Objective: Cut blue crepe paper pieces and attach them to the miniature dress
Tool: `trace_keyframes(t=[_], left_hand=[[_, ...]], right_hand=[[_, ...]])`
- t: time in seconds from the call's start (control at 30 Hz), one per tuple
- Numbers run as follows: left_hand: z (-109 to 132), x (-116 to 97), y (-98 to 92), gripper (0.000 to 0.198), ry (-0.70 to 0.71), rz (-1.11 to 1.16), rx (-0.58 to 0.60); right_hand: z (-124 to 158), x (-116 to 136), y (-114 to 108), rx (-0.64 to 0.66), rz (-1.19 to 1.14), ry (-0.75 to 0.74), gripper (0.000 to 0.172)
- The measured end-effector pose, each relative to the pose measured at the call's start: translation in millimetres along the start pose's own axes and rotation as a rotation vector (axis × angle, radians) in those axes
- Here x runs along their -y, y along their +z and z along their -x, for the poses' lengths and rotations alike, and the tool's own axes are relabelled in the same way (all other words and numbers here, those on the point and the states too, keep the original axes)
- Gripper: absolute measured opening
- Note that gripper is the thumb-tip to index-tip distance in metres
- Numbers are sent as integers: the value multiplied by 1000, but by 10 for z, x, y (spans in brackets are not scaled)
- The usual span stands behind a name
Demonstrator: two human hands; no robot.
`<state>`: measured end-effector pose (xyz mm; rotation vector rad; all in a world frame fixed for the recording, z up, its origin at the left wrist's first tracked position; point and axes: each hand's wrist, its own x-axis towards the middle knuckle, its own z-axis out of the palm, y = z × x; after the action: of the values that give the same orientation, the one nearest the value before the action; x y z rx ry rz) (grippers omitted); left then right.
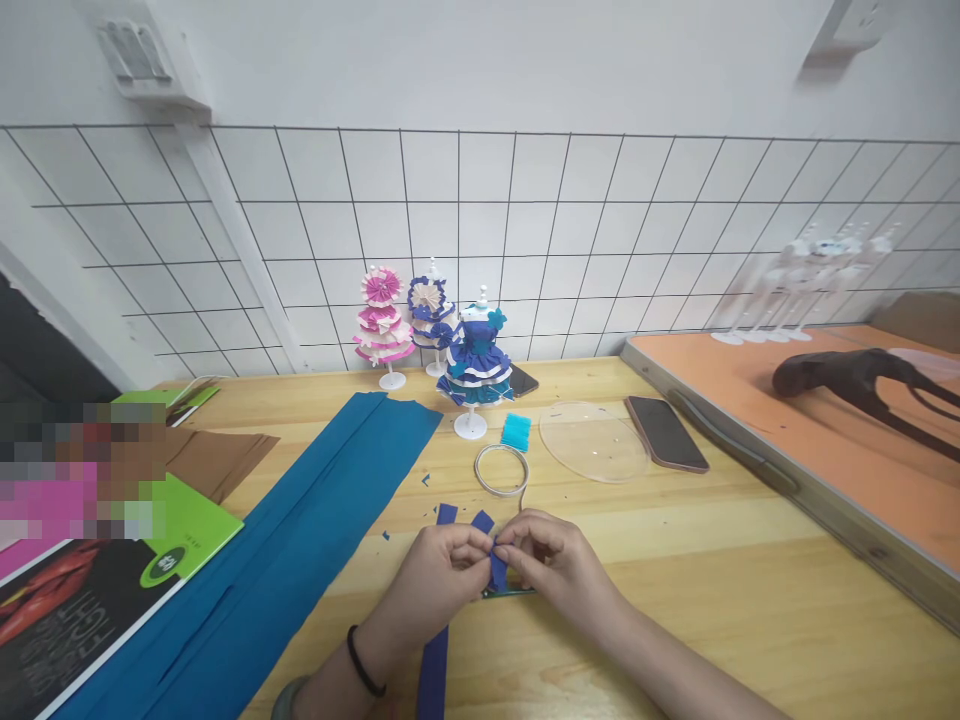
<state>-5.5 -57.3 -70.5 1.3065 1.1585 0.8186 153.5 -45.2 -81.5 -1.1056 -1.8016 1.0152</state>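
Observation:
Between the fingertips of both my hands is a small piece of dark blue crepe paper (498,572). My left hand (429,578) pinches it from the left, and my right hand (566,568) pinches from the right, its lower fingers partly hidden. A longer dark blue paper strip (433,672) lies under my left wrist. Just past my fingers a thin ring-shaped roll (477,470), tape or wire, trails a loose end toward my right hand. Something flat with a dark green edge (510,593) lies beneath the paper, mostly covered. A bright turquoise square (516,432) is beyond the roll.
Mini dress stands in pink (384,320), cream and blue (433,330), and blue and teal (480,362) stand at the back. Teal paper sheets (322,520) stretch along the left. A clear disc (592,440) and a phone (666,434) lie right, before a raised orange surface (750,400).

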Motion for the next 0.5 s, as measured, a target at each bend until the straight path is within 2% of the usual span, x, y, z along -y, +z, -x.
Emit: trace_keyframes(t=[0.17,0.33,0.5], left_hand=[[9,-69,-18,16,-13,11,18],[15,-116,-67,25,-41,85,41],[9,-85,-40,21,-52,52,45]], right_hand=[[0,-14,10,-5,-61,74,19],[6,-16,12,3,-124,83,23],[2,-23,14,7,-130,79,23]])
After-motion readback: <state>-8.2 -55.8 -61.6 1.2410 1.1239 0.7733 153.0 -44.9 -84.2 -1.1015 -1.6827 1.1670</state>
